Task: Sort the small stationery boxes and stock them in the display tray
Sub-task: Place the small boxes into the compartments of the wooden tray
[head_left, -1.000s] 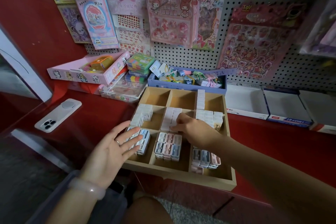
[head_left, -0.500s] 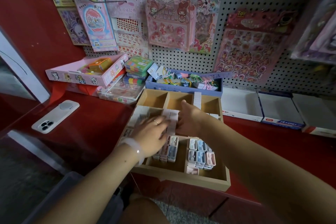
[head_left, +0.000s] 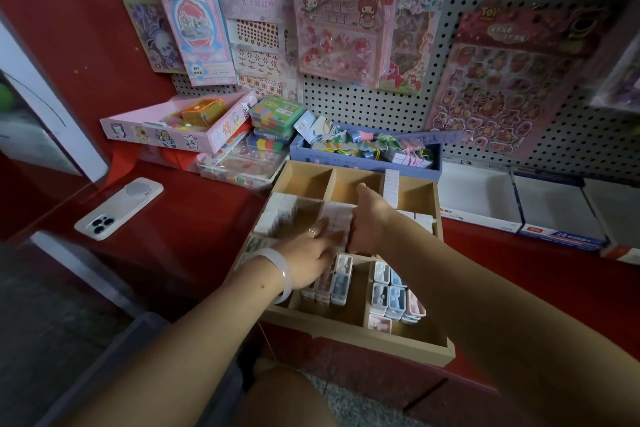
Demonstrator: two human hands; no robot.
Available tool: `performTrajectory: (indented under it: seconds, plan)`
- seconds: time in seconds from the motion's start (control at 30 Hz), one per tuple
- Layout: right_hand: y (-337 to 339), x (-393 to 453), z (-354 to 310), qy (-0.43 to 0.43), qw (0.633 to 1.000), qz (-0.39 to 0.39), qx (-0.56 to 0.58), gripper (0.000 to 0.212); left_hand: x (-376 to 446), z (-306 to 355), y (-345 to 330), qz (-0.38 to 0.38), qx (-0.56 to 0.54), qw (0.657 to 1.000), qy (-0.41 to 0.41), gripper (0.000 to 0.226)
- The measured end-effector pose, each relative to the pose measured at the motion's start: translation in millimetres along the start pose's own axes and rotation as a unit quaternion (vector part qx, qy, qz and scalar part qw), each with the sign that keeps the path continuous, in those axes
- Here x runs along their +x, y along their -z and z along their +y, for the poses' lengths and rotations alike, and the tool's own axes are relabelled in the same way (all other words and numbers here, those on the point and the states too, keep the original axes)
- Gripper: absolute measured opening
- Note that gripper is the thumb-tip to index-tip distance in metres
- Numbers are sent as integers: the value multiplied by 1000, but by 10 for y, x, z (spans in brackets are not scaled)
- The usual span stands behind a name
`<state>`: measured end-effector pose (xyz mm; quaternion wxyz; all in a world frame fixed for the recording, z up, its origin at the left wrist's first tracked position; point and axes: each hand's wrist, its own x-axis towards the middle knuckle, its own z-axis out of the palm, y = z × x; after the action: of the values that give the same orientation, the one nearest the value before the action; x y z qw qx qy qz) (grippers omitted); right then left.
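Note:
A wooden display tray (head_left: 360, 336) with several compartments sits on the red counter. A row of small white boxes (head_left: 334, 215) fills its middle compartment. My left hand (head_left: 308, 253) lies with straight fingers on that row from the left. My right hand (head_left: 372, 222) is curled against the row's right side, thumb up, gripping the boxes. More white boxes (head_left: 277, 215) stand in the left compartment and a short column (head_left: 390, 187) at the back right. Pastel blue and pink boxes (head_left: 391, 295) fill the front compartments, partly hidden by my left wrist.
A white phone (head_left: 119, 208) lies on the counter at left. A pink box (head_left: 180, 135), stacked green cases (head_left: 273, 114) and a blue box of clips (head_left: 363, 163) stand behind the tray. Open white cartons (head_left: 481, 198) sit at right. Sticker packs hang on the pegboard (head_left: 346, 31).
My left hand moved from the front left compartment up to the middle row of white boxes, beside my right hand. The right hand curled tighter against that row.

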<state>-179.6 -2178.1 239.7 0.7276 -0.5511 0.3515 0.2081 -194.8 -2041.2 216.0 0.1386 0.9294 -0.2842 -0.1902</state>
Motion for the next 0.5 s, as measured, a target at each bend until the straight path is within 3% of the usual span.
performTrajectory:
  seconds: [0.1,0.2,0.33,0.4,0.5]
  plan:
    - [-46,-103,-41,26,1000,0,-7,72,-86,-50,63,37,25,999,-7,51]
    - [-291,-429,-132,156,984,13,-89,63,-278,-188,300,98,48,994,14,52]
    - [-946,-803,-83,232,957,-120,-125,43,-734,-492,735,224,-22,972,62,52]
    - [-1300,-859,128,226,945,-187,-144,31,-1043,-762,832,287,-60,951,99,50]
    - [-1805,-721,588,186,931,-248,-194,32,-1598,-1274,648,347,-151,902,207,44]
